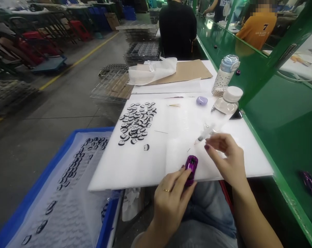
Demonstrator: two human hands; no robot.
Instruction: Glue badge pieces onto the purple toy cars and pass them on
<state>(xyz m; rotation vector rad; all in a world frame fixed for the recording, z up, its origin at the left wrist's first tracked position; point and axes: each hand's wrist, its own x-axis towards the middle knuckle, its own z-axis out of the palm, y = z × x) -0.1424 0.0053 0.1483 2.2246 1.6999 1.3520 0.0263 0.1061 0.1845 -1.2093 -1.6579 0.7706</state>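
My left hand [170, 199] grips a purple toy car [191, 164] at the near edge of the white table, its thumb and fingers on the car's sides. My right hand [228, 156] is held just right of the car, above the table, with thumb and index finger in a pinch. Whatever is between those fingertips is too small to make out. Right beside them is a small clear dispenser with a dark collar and pointed tip [201, 137]; I cannot tell whether the fingers touch it. Many small black-edged clear pieces [136, 122] lie spread on the table's left half.
A blue-rimmed tray [68, 137] with more pieces stands lower left. A white-capped jar [227, 101], a dotted bottle [223, 74] and a lilac case [201, 100] line the right side. Cardboard [192, 70] lies at the back. Another purple car [310, 183] is on the green conveyor [287, 137].
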